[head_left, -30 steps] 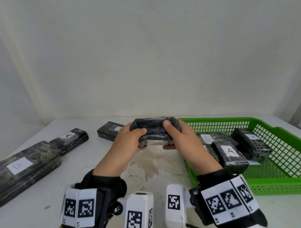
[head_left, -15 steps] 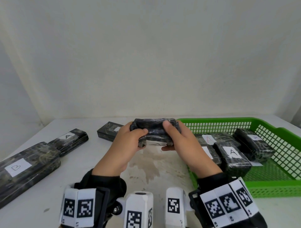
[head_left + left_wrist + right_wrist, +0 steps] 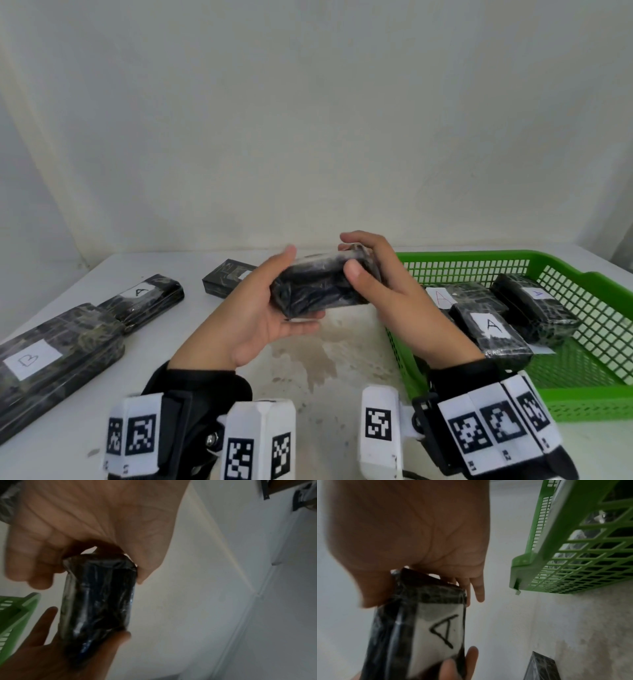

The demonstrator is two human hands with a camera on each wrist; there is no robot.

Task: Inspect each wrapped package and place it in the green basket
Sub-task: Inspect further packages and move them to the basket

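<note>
While both hands hold it in the air above the white table [image 3: 329, 370], the wrapped package [image 3: 320, 289] lies roughly level between them, just left of the green basket [image 3: 582, 407] and clear of its rim. The left hand [image 3: 253, 318] is turned palm up at the package's left end, with the thumb reaching up along the far side and the fingers spread beneath; the left wrist view shows the thumb and fingers pinching that end. The right hand [image 3: 380, 281] grips the right end, thumb pressed on the near face and fingers curled over the top. From the right wrist view, the white label [image 3: 438, 630] on the package bears a hand-drawn letter A and faces away from the head camera. Inside the basket lie several dark wrapped packages, one of them [image 3: 489, 330] with an A label facing up. On the table to the left rest a large package marked B [image 3: 51, 359], a slimmer one marked A [image 3: 147, 298] touching its far end, and a small dark box [image 3: 227, 281] farther back, partly hidden behind the left hand.
</note>
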